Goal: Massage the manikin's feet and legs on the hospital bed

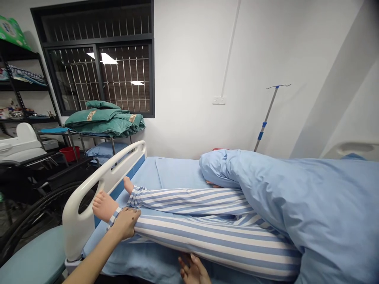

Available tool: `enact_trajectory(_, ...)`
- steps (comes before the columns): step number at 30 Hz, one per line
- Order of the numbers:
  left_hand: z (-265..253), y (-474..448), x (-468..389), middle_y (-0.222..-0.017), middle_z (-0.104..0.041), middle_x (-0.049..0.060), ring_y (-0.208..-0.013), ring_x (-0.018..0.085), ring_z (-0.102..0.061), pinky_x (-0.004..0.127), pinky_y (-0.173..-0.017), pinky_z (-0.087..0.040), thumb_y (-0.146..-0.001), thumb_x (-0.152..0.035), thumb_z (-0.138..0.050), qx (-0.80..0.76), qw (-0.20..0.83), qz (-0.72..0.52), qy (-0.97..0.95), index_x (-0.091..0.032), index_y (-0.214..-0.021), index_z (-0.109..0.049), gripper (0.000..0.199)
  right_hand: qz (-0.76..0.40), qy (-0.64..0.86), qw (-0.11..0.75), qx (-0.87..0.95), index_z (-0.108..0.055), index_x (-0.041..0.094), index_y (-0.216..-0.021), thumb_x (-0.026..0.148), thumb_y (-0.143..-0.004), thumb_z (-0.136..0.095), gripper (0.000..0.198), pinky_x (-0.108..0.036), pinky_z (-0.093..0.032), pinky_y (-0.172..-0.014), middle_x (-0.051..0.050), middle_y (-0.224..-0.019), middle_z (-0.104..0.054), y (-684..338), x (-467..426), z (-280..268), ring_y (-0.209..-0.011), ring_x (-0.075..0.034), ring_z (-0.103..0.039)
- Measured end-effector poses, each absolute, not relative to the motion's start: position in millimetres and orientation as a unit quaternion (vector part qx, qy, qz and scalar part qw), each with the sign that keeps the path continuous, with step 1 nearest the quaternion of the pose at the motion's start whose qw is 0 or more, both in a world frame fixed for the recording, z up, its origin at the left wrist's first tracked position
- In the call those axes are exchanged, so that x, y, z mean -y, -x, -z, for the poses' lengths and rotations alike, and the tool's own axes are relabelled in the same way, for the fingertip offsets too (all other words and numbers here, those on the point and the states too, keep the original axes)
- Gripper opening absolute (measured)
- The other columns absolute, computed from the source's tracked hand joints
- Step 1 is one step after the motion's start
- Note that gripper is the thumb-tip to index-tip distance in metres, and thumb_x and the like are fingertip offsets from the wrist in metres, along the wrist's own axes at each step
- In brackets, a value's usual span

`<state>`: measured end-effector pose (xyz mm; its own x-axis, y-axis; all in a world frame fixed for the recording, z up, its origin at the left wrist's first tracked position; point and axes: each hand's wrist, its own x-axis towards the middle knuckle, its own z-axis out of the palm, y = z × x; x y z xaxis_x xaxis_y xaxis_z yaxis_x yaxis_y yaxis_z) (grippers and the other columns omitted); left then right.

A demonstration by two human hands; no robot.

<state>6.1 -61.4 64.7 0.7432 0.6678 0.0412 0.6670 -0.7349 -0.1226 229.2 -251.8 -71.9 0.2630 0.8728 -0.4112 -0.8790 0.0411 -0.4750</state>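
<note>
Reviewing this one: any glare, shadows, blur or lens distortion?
In the head view, pale reflections glare in the window; a broad grey band, possibly shadow, crosses the wall at right; the upper right corner is dark; the left hand and striped trousers look fairly sharp; wide-angle stretching seems likely toward the edges.

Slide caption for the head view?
Left hand on a striped trouser leg near a bare foot, right hand by the leg's near edge.

No text, label, brand or number can be read. Left of the window (97, 77), the green pack (19, 35) bears a pale printed mark (6, 27), too small to make out. Below the window, the quilts (114, 125) carry patterned patches (91, 115), also illegible.
</note>
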Motion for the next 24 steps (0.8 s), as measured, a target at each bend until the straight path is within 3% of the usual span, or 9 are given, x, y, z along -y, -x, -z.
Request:
enact_trajectory(5, -44.9, 0.2, 64.5, -0.098, -0.062, 0.007, -0.090, 0.027, -0.054, 0.038, -0.081, -0.037, -0.054, -0.017, -0.051, 0.370, 0.038, 0.000, 0.928, -0.019, -0.102, -0.053, 0.049, -0.572, 0.325, 0.752, -0.025, -0.059, 0.020, -0.070, 0.027, -0.042, -0.081, 0.037, -0.025, -0.042, -0.050, -0.001, -0.078, -0.066, -228.6, 260.9, 70.2, -0.078, -0.025, -0.064)
enact_trajectory(10, -29.4, -3.8, 65.4, -0.101, -0.061, 0.005, -0.093, 0.025, -0.053, 0.034, -0.082, -0.036, -0.050, -0.018, -0.053, 0.374, -0.014, 0.051, 0.926, -0.022, -0.103, -0.052, 0.053, -0.524, 0.352, 0.775, 0.037, -0.060, 0.022, -0.081, 0.026, -0.047, -0.080, 0.040, -0.030, -0.045, -0.056, -0.003, -0.091, -0.066, -238.9, 279.8, 41.5, -0.088, -0.028, -0.061)
enact_trajectory(18, -26.0, -57.5, 84.8, -0.109, -0.059, 0.003, -0.099, 0.023, -0.052, 0.030, -0.085, -0.036, -0.051, -0.018, -0.055, 0.356, -0.114, 0.185, 0.909, -0.022, -0.109, -0.049, 0.059, -0.466, 0.359, 0.775, 0.231, -0.060, 0.028, -0.102, 0.032, -0.063, -0.071, 0.040, -0.044, -0.042, -0.086, -0.004, -0.108, -0.060, -286.2, 301.6, -53.7, -0.110, -0.028, -0.048)
enact_trajectory(24, -43.5, -122.6, 116.8, -0.093, -0.063, -0.001, -0.087, 0.022, -0.057, 0.026, -0.069, -0.036, -0.050, -0.029, -0.064, 0.390, -0.161, 0.220, 0.880, -0.025, -0.099, -0.051, 0.051, -0.455, 0.350, 0.754, 0.319, -0.056, 0.028, -0.112, 0.027, -0.073, -0.061, 0.039, -0.048, -0.034, -0.097, -0.004, -0.111, -0.059, -314.1, 309.2, -128.6, -0.116, -0.025, -0.042)
